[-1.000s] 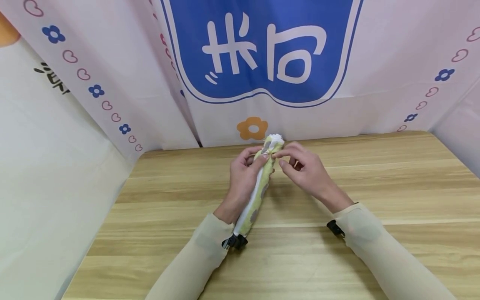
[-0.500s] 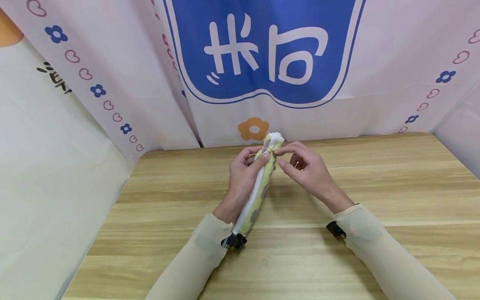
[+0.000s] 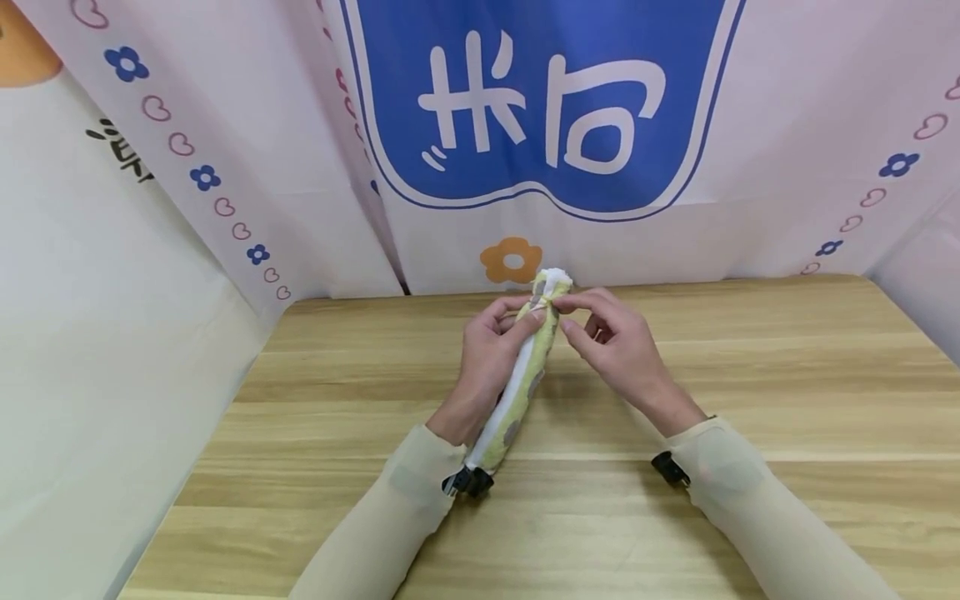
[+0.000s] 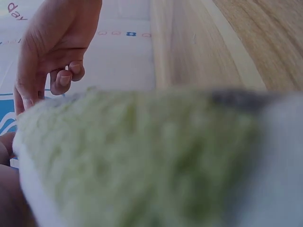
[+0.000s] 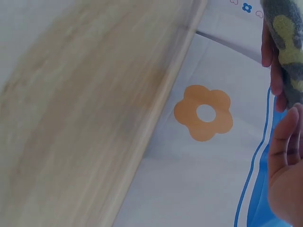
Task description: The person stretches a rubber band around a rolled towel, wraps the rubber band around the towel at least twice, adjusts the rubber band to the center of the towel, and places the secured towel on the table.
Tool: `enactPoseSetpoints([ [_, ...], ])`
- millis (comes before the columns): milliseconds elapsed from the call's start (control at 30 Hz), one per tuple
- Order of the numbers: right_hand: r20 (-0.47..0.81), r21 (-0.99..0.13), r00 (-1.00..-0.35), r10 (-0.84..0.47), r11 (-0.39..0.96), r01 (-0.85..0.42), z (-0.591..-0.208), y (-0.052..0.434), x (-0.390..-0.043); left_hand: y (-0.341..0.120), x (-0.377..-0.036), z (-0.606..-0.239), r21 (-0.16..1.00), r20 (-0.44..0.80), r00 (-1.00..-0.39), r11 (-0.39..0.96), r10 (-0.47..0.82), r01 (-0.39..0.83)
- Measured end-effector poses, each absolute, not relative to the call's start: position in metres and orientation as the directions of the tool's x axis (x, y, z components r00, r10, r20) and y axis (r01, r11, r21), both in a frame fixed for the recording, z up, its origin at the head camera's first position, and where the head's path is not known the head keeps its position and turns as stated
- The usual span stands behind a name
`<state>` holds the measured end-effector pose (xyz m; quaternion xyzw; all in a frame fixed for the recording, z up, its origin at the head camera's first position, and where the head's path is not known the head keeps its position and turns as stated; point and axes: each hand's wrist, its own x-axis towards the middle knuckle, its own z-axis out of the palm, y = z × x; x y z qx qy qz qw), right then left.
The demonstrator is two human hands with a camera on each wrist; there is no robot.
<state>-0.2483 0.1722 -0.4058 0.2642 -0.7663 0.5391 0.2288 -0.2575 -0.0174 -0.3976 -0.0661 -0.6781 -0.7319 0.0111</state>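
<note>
A rolled towel (image 3: 517,392), pale yellow and white with grey spots, slants up the middle of the head view. Near its frayed upper end a thin yellow band (image 3: 544,302) cinches it. My left hand (image 3: 487,350) grips the roll just below this band, thumb on top. On the other side, my right hand (image 3: 622,346) has its index fingertip at the band, its thumb a little apart. The towel (image 4: 137,156) fills the left wrist view, with the right hand (image 4: 57,47) beyond it. In the right wrist view, the spotted towel (image 5: 286,42) shows at the upper right.
Both hands work above a wooden table (image 3: 360,367). Behind its far edge hangs a white cloth backdrop (image 3: 757,150) with a blue panel and printed flowers. Black wrist cameras (image 3: 468,482) sit at the sleeve cuffs.
The head view has shifted slightly. The left hand keeps its grip on the towel, and the right index finger stays at the band with only small movement.
</note>
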Motion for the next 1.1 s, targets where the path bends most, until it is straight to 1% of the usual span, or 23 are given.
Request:
enactPoseSetpoints([
  [167,0.664,-0.668,-0.743,-0.088,0.377,-0.641,-0.406,0.17,-0.247,-0.016,-0.255,-0.398,0.989,0.138,-0.979,-0.08,0.147,0.128],
  [300,0.703,-0.602,-0.709,-0.056,0.484,-0.635,-0.403,0.17,-0.246,-0.014,-0.253,-0.399,0.985,0.174,-0.962,-0.045,0.213,0.168],
  [467,0.731,-0.497,-0.673,-0.113,0.588,-0.638,-0.399,0.172,-0.246,-0.015,-0.253,-0.399,0.981,0.184,-0.953,0.014,0.24,0.193],
  [600,0.739,-0.429,-0.654,-0.164,0.634,-0.644,-0.398,0.173,-0.246,-0.018,-0.254,-0.398,0.979,0.187,-0.948,0.037,0.258,0.203],
  [700,0.764,-0.378,-0.618,-0.188,0.646,-0.664,-0.397,0.174,-0.247,-0.02,-0.255,-0.395,0.972,0.205,-0.938,0.05,0.28,0.228],
  [800,0.798,-0.329,-0.566,-0.208,0.635,-0.699,-0.398,0.175,-0.249,-0.022,-0.256,-0.393,0.967,0.216,-0.929,0.064,0.301,0.246],
  [933,0.829,-0.319,-0.519,-0.21,0.584,-0.746,-0.403,0.176,-0.252,-0.025,-0.258,-0.393,0.968,0.207,-0.925,0.07,0.319,0.241],
  [1000,0.833,-0.34,-0.516,-0.197,0.554,-0.76,-0.406,0.177,-0.253,-0.026,-0.258,-0.394,0.968,0.207,-0.923,0.068,0.324,0.241],
  [1033,0.83,-0.359,-0.525,-0.185,0.544,-0.759,-0.407,0.177,-0.254,-0.026,-0.258,-0.394,0.968,0.207,-0.922,0.066,0.328,0.241],
  [1100,0.812,-0.421,-0.564,-0.153,0.517,-0.745,-0.409,0.177,-0.253,-0.025,-0.258,-0.393,0.968,0.211,-0.917,0.056,0.338,0.244],
])
